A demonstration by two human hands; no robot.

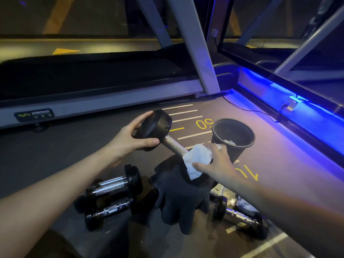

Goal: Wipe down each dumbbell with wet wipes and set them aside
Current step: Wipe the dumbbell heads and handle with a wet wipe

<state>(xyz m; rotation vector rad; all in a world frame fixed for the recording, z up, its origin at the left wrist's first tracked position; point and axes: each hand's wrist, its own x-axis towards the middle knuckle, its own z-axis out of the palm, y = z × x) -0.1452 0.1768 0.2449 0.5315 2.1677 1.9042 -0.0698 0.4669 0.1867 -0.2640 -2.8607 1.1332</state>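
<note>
black-headed dumbbell [158, 131], knurled chrome handle

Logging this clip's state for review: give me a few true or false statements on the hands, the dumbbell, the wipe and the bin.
1. The left hand grips one head of the raised dumbbell. True.
2. The right hand is empty. False: it holds a white wipe against the dumbbell.
3. The black bin lies tipped over. False: it stands upright.
4. Other dumbbells lie on the floor. True.
</note>
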